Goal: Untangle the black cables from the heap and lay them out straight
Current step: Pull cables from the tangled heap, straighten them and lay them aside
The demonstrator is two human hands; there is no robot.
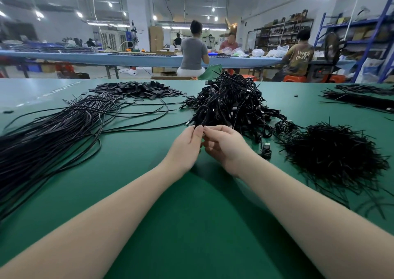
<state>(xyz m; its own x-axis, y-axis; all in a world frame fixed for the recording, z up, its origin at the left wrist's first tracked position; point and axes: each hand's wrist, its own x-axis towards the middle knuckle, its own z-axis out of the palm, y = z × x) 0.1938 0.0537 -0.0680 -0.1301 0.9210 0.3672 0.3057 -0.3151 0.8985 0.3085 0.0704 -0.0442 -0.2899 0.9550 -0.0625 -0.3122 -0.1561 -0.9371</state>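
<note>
A green surface filled the lower frame, carrying black cable stock in several lots. At left, a broad sheaf of straight cables fanned from the left edge toward the centre, laid roughly parallel. At upper centre rose the heap, a tangled mound of looped cables with small plugs showing among the strands. At right lay a bristling pile of short ties, and at upper left of centre a flat scatter of black tags. A further bundle sat at the far right edge.

Just below the heap, at mid-frame, the left hand and right hand met, nearly touching. The fingers of both were curled in narrow pinches on one folded cable, its loop rising from the fingertips back into the heap's front edge.

The cables looked light, thin and limp, likely to snag on neighbouring loops rather than slide free; their jackets appeared smooth and a little glossy. A sound hold would probably be near a plug end, where the strand can be traced and drawn out steadily, since a pull at mid-loop risks tightening the knot and dragging the mound along.

Workers sat at a blue bench behind.
</note>
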